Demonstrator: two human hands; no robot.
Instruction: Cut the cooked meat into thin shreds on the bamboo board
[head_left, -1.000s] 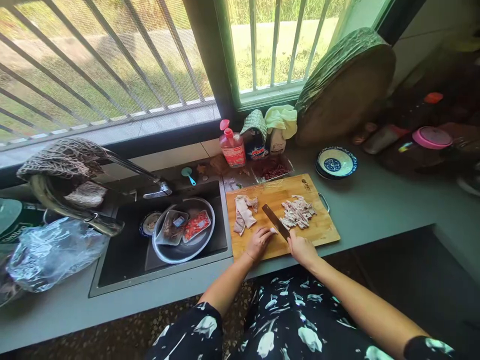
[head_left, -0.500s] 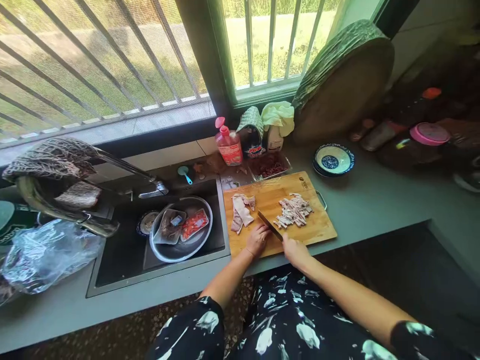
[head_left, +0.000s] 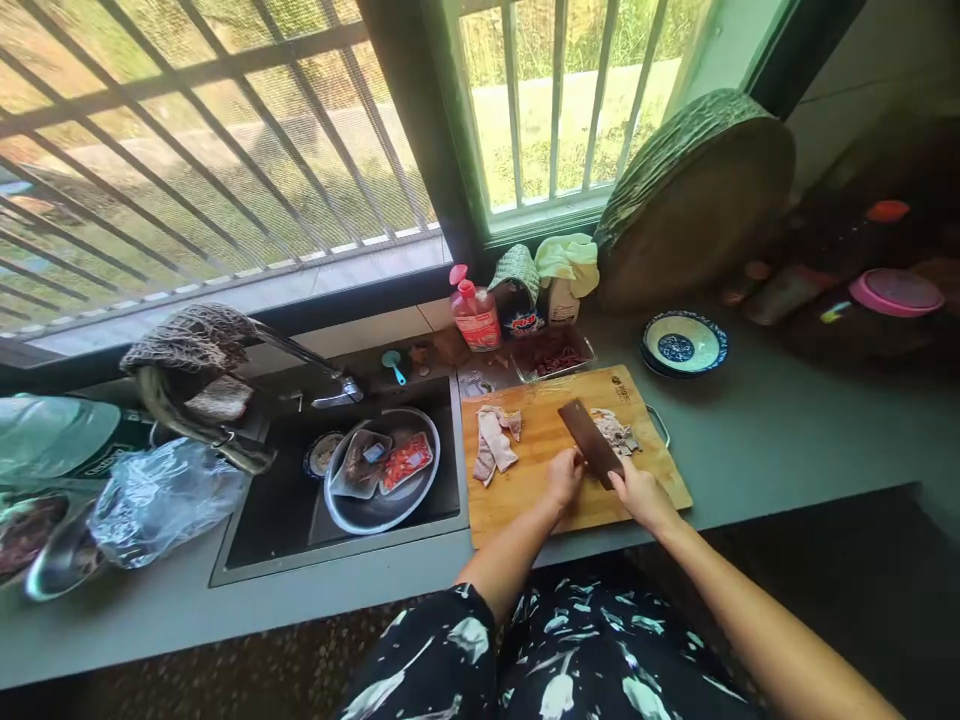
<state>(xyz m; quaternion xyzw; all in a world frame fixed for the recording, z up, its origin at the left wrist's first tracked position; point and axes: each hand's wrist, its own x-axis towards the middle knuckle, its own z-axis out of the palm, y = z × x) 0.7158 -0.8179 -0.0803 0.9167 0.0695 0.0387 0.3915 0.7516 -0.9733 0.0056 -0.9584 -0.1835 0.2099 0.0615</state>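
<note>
Red bottle [head_left: 477,316] (capped) beside patterned bowl [head_left: 683,345].

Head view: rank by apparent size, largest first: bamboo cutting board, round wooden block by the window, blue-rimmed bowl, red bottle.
1. Round wooden block, though it is farther from the camera.
2. Bamboo cutting board, close to the block in apparent size, so this order is unsure.
3. Blue-rimmed bowl.
4. Red bottle.

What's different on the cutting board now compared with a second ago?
The right hand has turned the cleaver from edge-down between the two meat lots to flat-side-up, tilted over the sliced meat and hiding part of it. The left hand has shifted right, up against the blade's base. The uncut strips stay on the left of the cutting board; the right hand keeps its grip on the handle.
</note>
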